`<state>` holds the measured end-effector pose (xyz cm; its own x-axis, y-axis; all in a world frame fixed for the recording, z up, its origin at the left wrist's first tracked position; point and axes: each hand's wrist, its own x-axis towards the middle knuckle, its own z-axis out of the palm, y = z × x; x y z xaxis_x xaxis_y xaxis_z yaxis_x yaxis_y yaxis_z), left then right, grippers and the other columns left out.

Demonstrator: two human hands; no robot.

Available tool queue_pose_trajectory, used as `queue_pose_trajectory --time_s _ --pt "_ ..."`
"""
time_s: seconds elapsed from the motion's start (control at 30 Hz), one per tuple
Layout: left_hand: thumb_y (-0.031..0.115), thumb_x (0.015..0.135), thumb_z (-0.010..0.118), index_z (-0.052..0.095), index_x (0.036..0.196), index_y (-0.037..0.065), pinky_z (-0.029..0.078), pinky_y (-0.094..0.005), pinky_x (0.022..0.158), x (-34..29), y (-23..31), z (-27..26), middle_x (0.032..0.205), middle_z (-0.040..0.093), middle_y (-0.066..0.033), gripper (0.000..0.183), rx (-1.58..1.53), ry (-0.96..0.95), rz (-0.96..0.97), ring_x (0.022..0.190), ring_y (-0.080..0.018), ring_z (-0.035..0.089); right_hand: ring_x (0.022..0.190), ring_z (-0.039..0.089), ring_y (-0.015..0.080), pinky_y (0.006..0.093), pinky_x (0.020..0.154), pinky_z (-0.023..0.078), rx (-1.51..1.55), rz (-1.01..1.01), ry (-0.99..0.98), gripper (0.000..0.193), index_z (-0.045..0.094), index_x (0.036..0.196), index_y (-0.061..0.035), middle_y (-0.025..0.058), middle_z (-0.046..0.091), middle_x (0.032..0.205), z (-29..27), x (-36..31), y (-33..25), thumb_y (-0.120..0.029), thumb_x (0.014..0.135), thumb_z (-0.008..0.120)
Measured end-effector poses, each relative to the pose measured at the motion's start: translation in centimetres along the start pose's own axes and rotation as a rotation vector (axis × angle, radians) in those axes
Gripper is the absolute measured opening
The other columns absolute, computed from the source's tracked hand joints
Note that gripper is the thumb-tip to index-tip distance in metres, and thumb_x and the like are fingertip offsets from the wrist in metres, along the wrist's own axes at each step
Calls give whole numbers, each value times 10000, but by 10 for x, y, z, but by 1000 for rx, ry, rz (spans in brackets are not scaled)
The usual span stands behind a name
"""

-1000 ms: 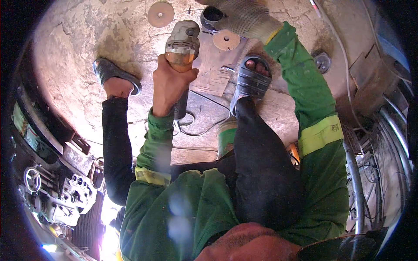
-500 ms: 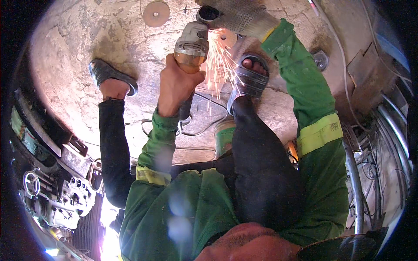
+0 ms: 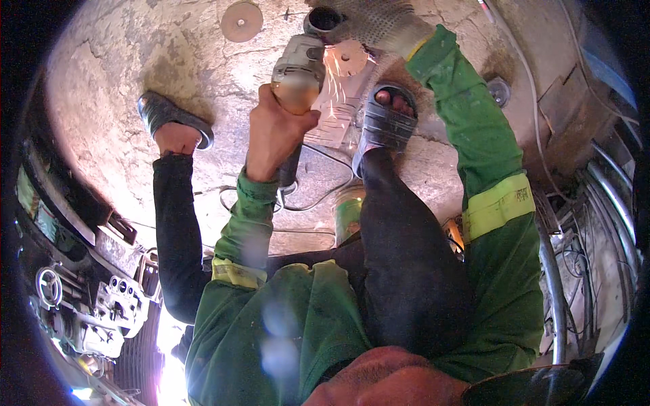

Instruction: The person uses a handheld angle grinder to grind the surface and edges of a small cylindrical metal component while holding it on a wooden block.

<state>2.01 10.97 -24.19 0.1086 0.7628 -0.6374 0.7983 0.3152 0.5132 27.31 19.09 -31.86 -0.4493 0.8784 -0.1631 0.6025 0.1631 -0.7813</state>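
Note:
My bare left hand [image 3: 276, 132] is wrapped round the body of an angle grinder [image 3: 298, 64], its head pointing away from me. At the top of the view, my right hand [image 3: 382, 26], in a dotted knit glove, grips a short metal pipe [image 3: 325, 20] with its dark open end facing left. The grinder's head is right against the pipe, and a thin spray of sparks [image 3: 333, 91] falls from there toward me. The grinder's disc is hidden behind its head. Below the spark spray, a flat plate [image 3: 335, 122] lies on the floor.
Worn discs lie on the concrete, one at the far left [image 3: 242, 21] and one beside the pipe [image 3: 348, 58]. My sandalled feet [image 3: 175, 125] flank the work. A black cord [image 3: 305, 206] and a green can [image 3: 349, 211] are nearer. Long metal pipes [image 3: 552, 291] line the right side.
The sparks have thinned from a dense, bright spray to a few streaks. The gloved hand and pipe have shifted slightly; the grinder stays almost where it was.

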Motion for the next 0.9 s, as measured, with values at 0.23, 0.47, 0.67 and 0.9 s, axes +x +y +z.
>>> queue_pose_trajectory --time_s 0.23,0.47,0.67,0.9 --pt "299 671 863 516 1115 -79 578 -473 766 3 -2 -5 937 707 -325 678 3 6 -66 896 -460 729 1216 609 379 451 1019 493 -24 27 -13 632 621 1366 -55 200 640 1297 -6 1 -11 -271 810 832" --pt "301 681 872 528 1126 -75 575 -456 779 -4 -3 -8 943 720 -291 676 -53 0 -91 890 -422 736 1156 632 375 463 975 504 22 -30 83 580 619 1372 -64 205 658 1207 -2 -2 -11 -261 852 781" --pt "293 683 874 543 1145 -82 574 -439 793 -2 -14 -24 963 721 -286 681 -65 45 -156 899 -404 736 1089 643 359 468 934 516 -66 33 -106 509 617 1388 -99 178 672 1141 -10 9 -33 -181 894 709" --pt "315 685 868 531 1148 -98 576 -447 784 2 -6 -22 955 717 -302 706 -37 12 -78 899 -429 732 1157 635 368 454 990 501 -38 -12 -18 517 606 1422 -105 197 671 1206 -7 2 -18 -124 909 668"
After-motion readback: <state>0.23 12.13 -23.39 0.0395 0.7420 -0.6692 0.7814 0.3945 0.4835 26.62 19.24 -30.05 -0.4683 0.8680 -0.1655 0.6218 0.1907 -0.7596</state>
